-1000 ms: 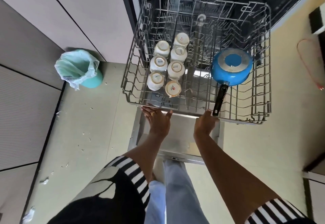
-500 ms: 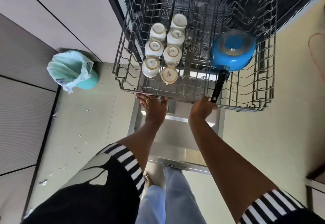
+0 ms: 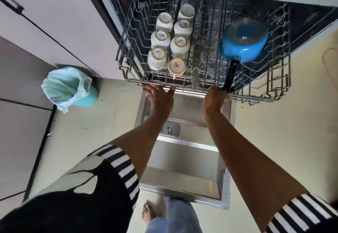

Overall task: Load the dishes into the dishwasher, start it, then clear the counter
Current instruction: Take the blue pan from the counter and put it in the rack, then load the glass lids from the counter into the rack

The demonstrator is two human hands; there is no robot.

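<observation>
Rack [image 3: 256, 97] sits halfway into the dishwasher [image 3: 311, 19], its far end under the counter edge and its near rail out over the open door [image 3: 182, 159]. Seven white cups [image 3: 160, 38] stand upside down in two rows on its left side. On the right, the blue saucepan [image 3: 244, 41] lies bottom up, and its black handle [image 3: 231, 75] points near, reaching the front rail.

Your left hand [image 3: 161, 97] meets that rail below the cups: fingers stretched out against the wire, thumb spread wide, nothing clasped. Your right hand [image 3: 214, 99] is on the same rail just left of the pan handle. Its fingers bend at the wire and the tips are hidden, so whether they wrap the rail cannot be told.

Both arms reach out over the steel door, striped sleeves at the elbows. One bare foot [image 3: 149, 212] stands at the door's near edge. Off to the left, on the floor against the cabinets [image 3: 54, 22], is a green bin [image 3: 73, 86] lined with a plastic bag.
</observation>
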